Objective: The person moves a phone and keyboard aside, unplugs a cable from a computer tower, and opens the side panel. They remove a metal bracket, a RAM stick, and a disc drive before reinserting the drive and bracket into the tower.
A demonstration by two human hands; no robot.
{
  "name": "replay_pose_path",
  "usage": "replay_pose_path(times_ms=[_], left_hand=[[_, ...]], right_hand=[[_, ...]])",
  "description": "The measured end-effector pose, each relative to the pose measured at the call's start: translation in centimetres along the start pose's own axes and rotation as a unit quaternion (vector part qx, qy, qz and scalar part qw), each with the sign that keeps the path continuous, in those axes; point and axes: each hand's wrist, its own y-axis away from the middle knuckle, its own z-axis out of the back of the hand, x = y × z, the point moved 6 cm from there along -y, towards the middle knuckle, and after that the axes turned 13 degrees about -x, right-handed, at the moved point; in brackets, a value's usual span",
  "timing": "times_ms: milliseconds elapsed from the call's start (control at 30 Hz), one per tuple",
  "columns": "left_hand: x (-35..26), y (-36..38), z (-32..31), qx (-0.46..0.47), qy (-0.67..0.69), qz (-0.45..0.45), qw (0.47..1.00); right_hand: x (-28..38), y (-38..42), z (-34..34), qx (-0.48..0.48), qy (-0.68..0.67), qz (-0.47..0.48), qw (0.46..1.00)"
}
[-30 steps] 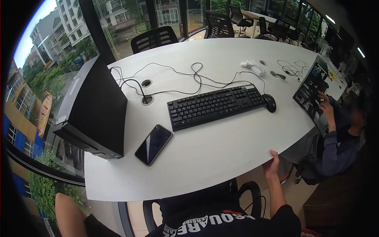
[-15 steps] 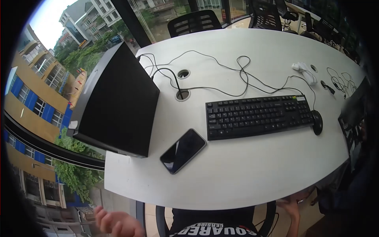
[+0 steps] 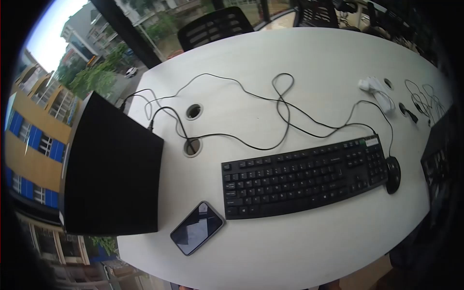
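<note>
Only slivers of skin show at the bottom edge: what looks like my left hand (image 3: 184,287) and my right hand (image 3: 331,284), both just below the table edge. Their fingers are out of sight, so I cannot see whether they hold anything. On the white table (image 3: 270,251) lies a smartphone (image 3: 197,228), screen up and slanted. A black keyboard (image 3: 304,179) sits to its right, with a black mouse (image 3: 393,175) against its right end. At the left stands a black computer case (image 3: 113,169) with cables at its back.
Black cables (image 3: 288,111) loop behind the keyboard, near two round cable holes (image 3: 194,111). A white cable bundle (image 3: 379,92) and thin dark cables (image 3: 425,101) lie far right. A dark glossy object (image 3: 437,159) borders the right edge. An office chair (image 3: 215,29) stands behind the table.
The view has shifted, so the table items appear lower and further left. My left hand, raised with bent fingers at lower left before, has dropped almost out of view. The table items stay put.
</note>
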Motion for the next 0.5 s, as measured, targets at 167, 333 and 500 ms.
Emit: replay_pose_path(times_ms=[167, 333, 500], left_hand=[[-5.4, -6.8, -1.2, 0.042, 0.121, -0.119, 0.985], [-7.3, -6.6, -3.6, 0.143, 0.205, -0.182, 0.951], [-6.1, -5.0, -4.4, 0.202, 0.258, -0.182, 0.927]], right_hand=[[5.6, 1.0, 5.1, 0.050, 0.070, -0.003, 0.996], [4.5, -1.6, 6.0, 0.041, 0.097, -0.005, 0.994], [5.0, -0.1, 6.1, 0.014, 0.122, -0.008, 0.992]])
